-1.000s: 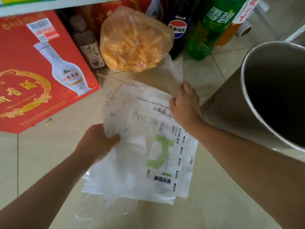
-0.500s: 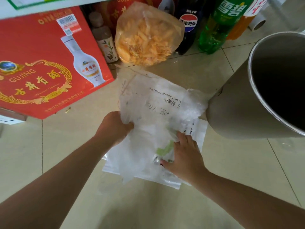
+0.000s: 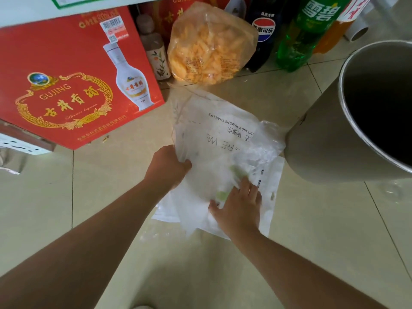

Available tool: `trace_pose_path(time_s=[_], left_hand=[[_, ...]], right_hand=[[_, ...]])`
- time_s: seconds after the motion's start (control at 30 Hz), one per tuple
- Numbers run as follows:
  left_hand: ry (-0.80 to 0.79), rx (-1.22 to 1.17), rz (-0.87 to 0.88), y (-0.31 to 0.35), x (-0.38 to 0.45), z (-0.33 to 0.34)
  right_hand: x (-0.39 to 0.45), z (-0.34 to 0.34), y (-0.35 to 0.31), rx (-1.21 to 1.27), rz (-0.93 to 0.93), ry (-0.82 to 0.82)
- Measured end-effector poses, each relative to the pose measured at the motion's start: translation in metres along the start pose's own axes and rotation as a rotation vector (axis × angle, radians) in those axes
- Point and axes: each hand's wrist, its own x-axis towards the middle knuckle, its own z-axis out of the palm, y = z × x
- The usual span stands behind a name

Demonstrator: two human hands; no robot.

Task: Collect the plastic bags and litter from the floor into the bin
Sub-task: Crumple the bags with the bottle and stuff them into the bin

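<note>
A stack of clear and white plastic bags [image 3: 214, 139] with grey print and a green mark lies on the tiled floor in the middle of the head view. My left hand [image 3: 167, 166] grips the stack's left edge. My right hand [image 3: 238, 206] lies on the lower part of the bags with its fingers curled into the plastic. A crumpled clear bag [image 3: 265, 143] sits on the stack's right side. The round grey bin [image 3: 330, 139] with a metal rim stands open at the right, touching the bags' edge.
A red liquor carton [image 3: 66, 74] stands at the left. Behind the bags are a bag of orange snacks [image 3: 207, 47], a small brown bottle [image 3: 153, 47], a dark cola bottle [image 3: 263, 30] and a green soda bottle [image 3: 305, 32]. Small scraps [image 3: 104, 139] lie by the carton.
My right hand left the bags' far edge, folded a clear bag over the stack and came down onto the near part. My left hand kept its grip.
</note>
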Motion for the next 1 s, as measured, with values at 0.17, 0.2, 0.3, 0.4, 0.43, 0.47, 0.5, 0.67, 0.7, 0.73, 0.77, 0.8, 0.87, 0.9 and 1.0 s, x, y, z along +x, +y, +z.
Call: trace_pose_path(time_s=[0.17, 0.2, 0.3, 0.4, 0.43, 0.47, 0.5, 0.67, 0.7, 0.73, 0.77, 0.8, 0.87, 0.9, 1.0], left_hand=[[0.028, 0.029, 0.013, 0.001, -0.007, 0.0], [0.029, 0.033, 0.016, 0.002, -0.009, 0.0], [0.03, 0.025, 0.014, 0.007, -0.019, -0.001], [0.003, -0.011, -0.012, 0.019, -0.038, -0.001], [-0.012, -0.044, -0.022, 0.025, -0.047, -0.001], [-0.029, -0.085, -0.03, 0.033, -0.056, -0.003], [-0.044, -0.131, -0.04, 0.043, -0.067, -0.007], [-0.056, -0.344, -0.081, 0.094, -0.126, -0.03], [-0.066, -0.396, -0.1, 0.102, -0.139, -0.036], [-0.073, -0.452, -0.117, 0.111, -0.152, -0.041], [-0.083, -0.505, -0.136, 0.117, -0.164, -0.046], [-0.105, -0.551, -0.156, 0.122, -0.174, -0.049], [-0.157, -0.618, -0.172, 0.13, -0.189, -0.051], [-0.164, -0.626, -0.154, 0.135, -0.199, -0.052], [-0.113, -0.537, -0.129, 0.146, -0.224, -0.053]], right_hand=[[0.012, -0.006, 0.007, 0.133, 0.061, 0.126], [0.013, -0.01, 0.013, 0.172, 0.049, 0.116], [0.012, -0.029, 0.022, 0.332, 0.025, 0.087], [0.0, -0.053, 0.016, 0.456, -0.066, 0.103], [-0.007, -0.064, 0.011, 0.536, -0.076, 0.097], [-0.015, -0.077, 0.006, 0.635, -0.074, 0.083], [-0.024, -0.092, 0.0, 0.735, -0.066, 0.061], [-0.072, -0.158, -0.016, 0.936, -0.08, 0.002], [-0.083, -0.169, -0.015, 0.937, -0.101, 0.008], [-0.093, -0.178, -0.013, 0.927, -0.124, 0.011], [-0.102, -0.186, -0.012, 0.898, -0.146, 0.021], [-0.111, -0.193, -0.011, 0.852, -0.167, 0.029], [-0.129, -0.205, -0.008, 0.727, -0.223, 0.048], [-0.137, -0.209, -0.007, 0.672, -0.254, 0.06], [-0.158, -0.216, 0.003, 0.6, -0.317, 0.07]])
